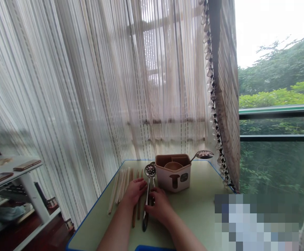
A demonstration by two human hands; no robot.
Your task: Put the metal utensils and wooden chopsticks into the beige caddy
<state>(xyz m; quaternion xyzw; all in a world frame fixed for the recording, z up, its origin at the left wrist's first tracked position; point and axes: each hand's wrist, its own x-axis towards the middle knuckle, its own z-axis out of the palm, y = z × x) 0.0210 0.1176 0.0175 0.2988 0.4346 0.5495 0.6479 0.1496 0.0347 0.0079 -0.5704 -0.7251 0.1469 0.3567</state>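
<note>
One slotted spoon [149,171] between left hand [135,191] and right hand [161,205], pinch of either grip unclear

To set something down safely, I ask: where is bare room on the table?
Right of the utensil holder and right forearm, the table is bare; its near corner is pixelated. Another patch lies between the left forearm, chopsticks and left blue edge. Crowded: the middle, around left hand, right hand and spoons.

A striped sheer curtain [84,80] hung beside a tasselled drape [227,87]. Leafy trees [279,76] stood beyond a dark railing [279,138], and a white side table [34,196] stood leftward.
</note>
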